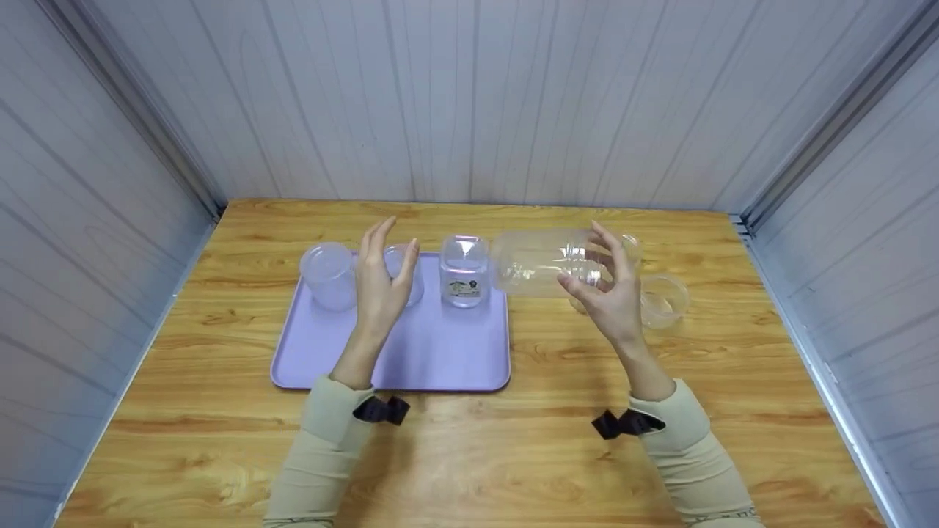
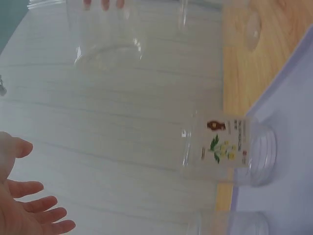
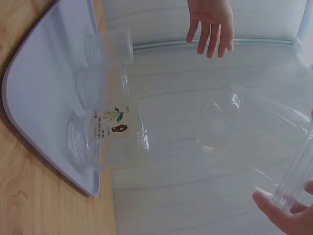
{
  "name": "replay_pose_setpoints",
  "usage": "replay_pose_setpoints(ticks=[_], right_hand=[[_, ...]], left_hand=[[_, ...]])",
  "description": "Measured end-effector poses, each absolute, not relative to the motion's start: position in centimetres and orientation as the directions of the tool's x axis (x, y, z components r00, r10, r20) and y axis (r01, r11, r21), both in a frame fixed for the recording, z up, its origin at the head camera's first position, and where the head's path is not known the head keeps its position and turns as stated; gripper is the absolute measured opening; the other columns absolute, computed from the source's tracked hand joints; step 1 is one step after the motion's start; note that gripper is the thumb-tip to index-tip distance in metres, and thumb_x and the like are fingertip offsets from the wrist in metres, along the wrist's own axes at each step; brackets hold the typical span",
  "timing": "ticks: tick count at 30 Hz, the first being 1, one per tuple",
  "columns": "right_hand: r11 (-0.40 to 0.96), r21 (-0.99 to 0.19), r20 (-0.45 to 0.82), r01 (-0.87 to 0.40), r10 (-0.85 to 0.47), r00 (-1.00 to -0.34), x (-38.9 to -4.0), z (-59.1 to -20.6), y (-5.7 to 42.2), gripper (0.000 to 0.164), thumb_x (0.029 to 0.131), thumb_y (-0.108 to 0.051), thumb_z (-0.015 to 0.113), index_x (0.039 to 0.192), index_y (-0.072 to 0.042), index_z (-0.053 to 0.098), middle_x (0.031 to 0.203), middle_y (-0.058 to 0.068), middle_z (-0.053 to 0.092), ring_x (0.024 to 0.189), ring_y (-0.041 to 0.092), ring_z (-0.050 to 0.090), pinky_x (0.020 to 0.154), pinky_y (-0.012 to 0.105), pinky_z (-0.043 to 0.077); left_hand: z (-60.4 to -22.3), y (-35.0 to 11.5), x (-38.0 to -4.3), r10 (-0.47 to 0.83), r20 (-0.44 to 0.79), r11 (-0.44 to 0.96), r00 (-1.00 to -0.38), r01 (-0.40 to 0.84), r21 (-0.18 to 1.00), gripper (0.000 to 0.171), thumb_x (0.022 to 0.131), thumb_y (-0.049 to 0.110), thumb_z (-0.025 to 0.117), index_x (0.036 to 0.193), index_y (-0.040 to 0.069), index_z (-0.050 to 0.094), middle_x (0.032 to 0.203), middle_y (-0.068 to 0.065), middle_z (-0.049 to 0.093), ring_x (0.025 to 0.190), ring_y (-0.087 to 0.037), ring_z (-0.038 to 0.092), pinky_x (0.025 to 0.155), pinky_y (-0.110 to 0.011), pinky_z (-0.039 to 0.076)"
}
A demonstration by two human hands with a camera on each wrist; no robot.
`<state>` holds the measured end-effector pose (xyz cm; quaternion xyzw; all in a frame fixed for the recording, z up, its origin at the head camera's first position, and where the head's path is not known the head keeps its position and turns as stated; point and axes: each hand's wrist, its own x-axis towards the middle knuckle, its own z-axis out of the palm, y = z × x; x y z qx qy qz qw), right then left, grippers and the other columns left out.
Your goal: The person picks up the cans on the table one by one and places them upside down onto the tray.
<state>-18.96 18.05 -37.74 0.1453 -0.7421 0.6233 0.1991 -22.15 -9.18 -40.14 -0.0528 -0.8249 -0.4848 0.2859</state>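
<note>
My right hand grips a large clear plastic jar around its threaded neck end. The jar lies sideways in the air, its base pointing left. My left hand is raised over the lilac tray, fingers apart and holding nothing. Upside down on the tray stands a clear jar with a flower label, its threaded neck at the bottom. To the left are a clear container and another clear container, the latter partly hidden behind my left hand.
On the wooden table, right of the tray, stands a low clear round container. More clear plastic shows behind my right hand, largely covered. Pale panel walls enclose the table at the back and both sides.
</note>
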Motion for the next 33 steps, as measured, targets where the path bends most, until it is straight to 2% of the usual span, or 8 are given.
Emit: replay_pose_setpoints(ticks=[5,10,16,21,26,29,33], right_hand=[[0.068,-0.909,0.414,-0.412,0.015,-0.91,-19.2,-39.3,18.2,0.066,0.073,0.004,0.066,0.131,0.001,0.036,0.121,0.015,0.038,0.106,0.031,0.041,0.071,0.026,0.049],[-0.033,-0.927,0.375,-0.375,-0.003,-0.927,-19.4,-40.8,18.5,0.064,0.074,0.004,0.064,0.132,0.0,0.036,0.12,0.014,0.037,0.105,0.028,0.042,0.076,0.028,0.049],[-0.148,-0.927,0.353,-0.346,-0.028,-0.935,-19.0,-41.5,18.5,0.062,0.077,-0.002,0.061,0.133,0.002,0.033,0.114,0.016,0.039,0.097,0.029,0.049,0.071,0.036,0.051],[-0.255,-0.919,0.322,-0.299,-0.051,-0.945,-18.3,-42.0,18.4,0.059,0.08,0.0,0.056,0.132,0.006,0.029,0.118,0.02,0.041,0.094,0.026,0.055,0.067,0.036,0.052],[-0.312,-0.919,0.28,-0.242,-0.082,-0.956,-17.7,-42.5,18.2,0.055,0.083,-0.003,0.052,0.132,0.005,0.029,0.122,0.025,0.038,0.098,0.029,0.054,0.068,0.039,0.052],[-0.312,-0.924,0.263,-0.221,-0.099,-0.96,-17.4,-42.8,18.1,0.053,0.084,-0.007,0.051,0.132,0.003,0.031,0.12,0.024,0.039,0.099,0.03,0.054,0.068,0.039,0.052],[-0.336,-0.921,0.252,-0.198,-0.125,-0.96,-17.0,-43.1,17.9,0.052,0.085,-0.011,0.052,0.131,0.002,0.033,0.117,0.018,0.043,0.1,0.035,0.052,0.068,0.039,0.051]], left_hand=[[-41.0,-8.1,-21.1,-0.167,0.532,0.443,-0.83,0.418,0.793,0.04,0.088,0.02,0.053,0.123,-0.001,0.049,0.121,-0.015,0.048,0.111,-0.025,0.043,0.093,-0.036,0.036],[-42.1,-7.4,-20.4,-0.127,0.514,0.376,-0.849,0.438,0.816,0.04,0.09,0.02,0.048,0.125,0.001,0.047,0.122,-0.013,0.048,0.11,-0.023,0.043,0.087,-0.038,0.04],[-43.2,-6.6,-19.4,-0.048,0.502,0.271,-0.863,0.473,0.838,0.043,0.093,0.024,0.041,0.129,0.002,0.043,0.126,-0.013,0.046,0.114,-0.024,0.041,0.087,-0.04,0.04],[-43.7,-6.0,-18.5,0.055,0.515,0.197,-0.856,0.515,0.834,0.045,0.092,0.016,0.043,0.134,0.002,0.036,0.13,-0.013,0.041,0.116,-0.025,0.039,0.087,-0.041,0.04],[-43.0,-5.4,-17.1,0.119,0.504,0.141,-0.855,0.517,0.844,0.059,0.09,0.031,0.048,0.134,-0.005,0.031,0.132,-0.022,0.035,0.116,-0.034,0.038,0.087,-0.048,0.039],[-42.0,-4.9,-16.1,0.144,0.495,0.108,-0.857,0.511,0.853,0.07,0.087,0.038,0.05,0.133,-0.009,0.027,0.131,-0.026,0.033,0.115,-0.037,0.037,0.087,-0.05,0.038],[-41.4,-4.4,-15.2,0.172,0.496,0.068,-0.851,0.512,0.856,0.076,0.083,0.037,0.055,0.134,-0.009,0.023,0.13,-0.026,0.034,0.115,-0.037,0.037,0.085,-0.049,0.039]])
